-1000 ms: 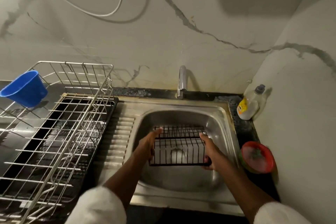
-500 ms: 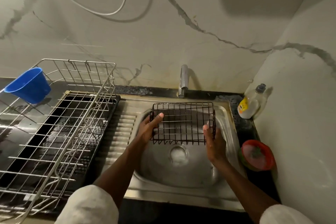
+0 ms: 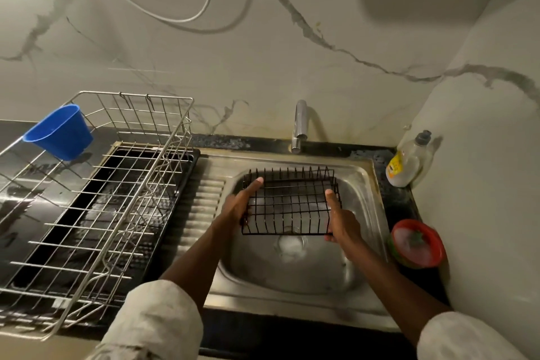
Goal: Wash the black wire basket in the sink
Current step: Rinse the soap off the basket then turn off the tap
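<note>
The black wire basket [image 3: 292,202] hangs over the steel sink [image 3: 362,184], tilted with its open side facing me, above the drain [image 3: 289,244]. My left hand [image 3: 238,206] grips its left side, thumb up along the rim. My right hand [image 3: 340,219] grips its right side, thumb up on the edge. The chrome tap [image 3: 299,126] stands behind the basin; no water stream shows.
A large silver dish rack [image 3: 96,202] with a blue cup [image 3: 60,131] hung on it sits over a black tray to the left. A dish soap bottle [image 3: 409,159] and a red-rimmed bowl [image 3: 418,242] stand on the right counter by the wall.
Both hands lifted the basket from low in the basin up toward the tap, then brought it down and toward me while tipping its open side to face me.
</note>
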The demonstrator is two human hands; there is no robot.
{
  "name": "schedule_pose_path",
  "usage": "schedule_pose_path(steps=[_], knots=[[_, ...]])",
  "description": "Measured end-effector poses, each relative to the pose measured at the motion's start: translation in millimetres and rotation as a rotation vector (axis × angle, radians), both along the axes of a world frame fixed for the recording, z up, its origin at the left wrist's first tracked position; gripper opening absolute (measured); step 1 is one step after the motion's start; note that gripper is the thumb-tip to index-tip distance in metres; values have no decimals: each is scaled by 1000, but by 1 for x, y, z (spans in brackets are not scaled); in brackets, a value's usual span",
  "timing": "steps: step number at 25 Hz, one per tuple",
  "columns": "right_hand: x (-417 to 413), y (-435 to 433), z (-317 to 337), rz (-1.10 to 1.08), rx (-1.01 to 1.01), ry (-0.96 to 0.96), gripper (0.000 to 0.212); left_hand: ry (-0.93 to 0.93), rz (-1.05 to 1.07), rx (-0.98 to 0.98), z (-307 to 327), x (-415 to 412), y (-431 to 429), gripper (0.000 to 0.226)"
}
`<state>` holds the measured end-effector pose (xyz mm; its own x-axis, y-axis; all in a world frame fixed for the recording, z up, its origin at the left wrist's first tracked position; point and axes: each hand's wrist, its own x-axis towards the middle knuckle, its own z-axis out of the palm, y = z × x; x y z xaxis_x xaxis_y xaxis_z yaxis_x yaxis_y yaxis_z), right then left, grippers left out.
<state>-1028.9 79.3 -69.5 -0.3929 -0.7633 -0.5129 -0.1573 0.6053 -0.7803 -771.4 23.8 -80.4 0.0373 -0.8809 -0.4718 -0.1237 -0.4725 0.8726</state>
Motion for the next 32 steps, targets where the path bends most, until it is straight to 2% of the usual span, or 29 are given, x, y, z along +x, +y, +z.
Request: schedule_pose_path(steps=[3,4,6,7,9,12,15,18,19,22,24,32], knots=[[4,18,-3,19,-331,120,93,31,10,-209,1,1,7,50],[3,14,-5,-14,-272,91,93,14,27,-178,0,3,7,50],[1,2,-7,-65,155,-110,88,-30,51,4,-9,9,4,63],[-1,2,-8,-53,308,-181,86,-10,50,61,-14,10,6,62],[-7,-1,-14,-62,334,-163,89,-16,86,63,-14,11,9,59],[-5,-2,-14,-21,202,-135,90,-97,60,15,-3,11,10,74],[-1,2,0,69,120,-105,89,-55,90,57,11,18,20,99],[10,9,3,172,-135,-57,99,-107,10,5,30,25,35,81],[13,10,4,194,-237,-65,94,-122,-21,-19,37,29,41,77],[23,2,15,222,-473,-124,58,-78,-34,-37,61,44,55,69],[27,-9,24,246,-584,-124,50,-39,-9,-50,77,56,67,56],[63,-54,77,414,-834,-186,75,35,152,-149,130,86,106,71]])
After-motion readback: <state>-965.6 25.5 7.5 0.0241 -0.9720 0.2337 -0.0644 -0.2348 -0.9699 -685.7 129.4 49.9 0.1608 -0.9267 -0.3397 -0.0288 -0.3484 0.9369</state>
